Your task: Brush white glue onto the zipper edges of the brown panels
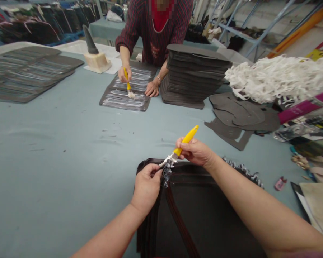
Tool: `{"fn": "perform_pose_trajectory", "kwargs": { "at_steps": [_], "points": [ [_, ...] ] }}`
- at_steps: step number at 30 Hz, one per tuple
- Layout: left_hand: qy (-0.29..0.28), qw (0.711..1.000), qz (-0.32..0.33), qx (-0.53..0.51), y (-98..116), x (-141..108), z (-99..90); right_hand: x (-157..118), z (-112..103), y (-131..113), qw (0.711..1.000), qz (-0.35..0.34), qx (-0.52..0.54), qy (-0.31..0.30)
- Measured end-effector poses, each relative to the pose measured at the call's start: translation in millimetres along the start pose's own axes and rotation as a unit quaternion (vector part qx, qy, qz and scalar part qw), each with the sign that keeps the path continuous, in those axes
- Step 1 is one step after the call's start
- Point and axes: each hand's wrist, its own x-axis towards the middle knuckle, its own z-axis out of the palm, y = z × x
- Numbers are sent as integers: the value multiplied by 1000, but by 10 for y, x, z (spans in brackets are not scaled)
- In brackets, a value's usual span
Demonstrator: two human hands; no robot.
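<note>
Over dark panel (pixel 196 218), right hand (pixel 195 151) grips yellow brush (pixel 185 141), left hand (pixel 146 187) pinches edge.

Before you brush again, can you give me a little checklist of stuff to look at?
1. Brush held tight: the right hand wraps the yellow brush handle. Ok.
2. Bristles coated: the brush bristles are covered in white paste. Ok.
3. Work held: the left hand grips the edge of the dark stitched panel. Ok.
4. Panel edge flat: the left hand hides part of it. Cannot tell.
5. Away from others: the co-worker's hands are across the blue-grey table. Ok.
</note>
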Motion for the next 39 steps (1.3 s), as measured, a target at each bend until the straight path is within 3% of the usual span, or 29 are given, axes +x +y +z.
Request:
{"fn": "perform_pose_trajectory", "kwargs": {
  "at_steps": [7, 11, 15, 18, 23, 27, 32, 36, 39],
  "points": [
    [-10, 1000, 14, 2, 8, -13, -6, 15, -100, -69, 999, -24, 34, 22],
    [-9, 1000, 25, 11, -2, -10, -19, 89, -131, -28, 997, -35, 24, 68],
    [-7, 999, 34, 4, -12, 0, -16, 79, -66, -20, 999, -4, 10, 33],
    [-6, 999, 46, 6, -39, -7, -21, 26, -17, -108, 999, -26, 37, 26],
    [-3, 998, 63, 32, -84, -44, -45, -136, 18, -277, 987, -115, 16, 114],
    [-4, 997, 68, 28, -106, -42, -43, -336, 136, -215, 967, -166, -70, 178],
    [9, 996, 84, 42, -124, -33, -37, -531, 384, -80, 938, -151, -239, 202],
    [18, 990, 111, 82, -152, -57, -44, -598, 450, -100, 933, -194, -203, 226],
    [33, 968, 210, 134, -159, -100, -55, -645, 439, -136, 920, -239, -172, 261]
  ]
}}
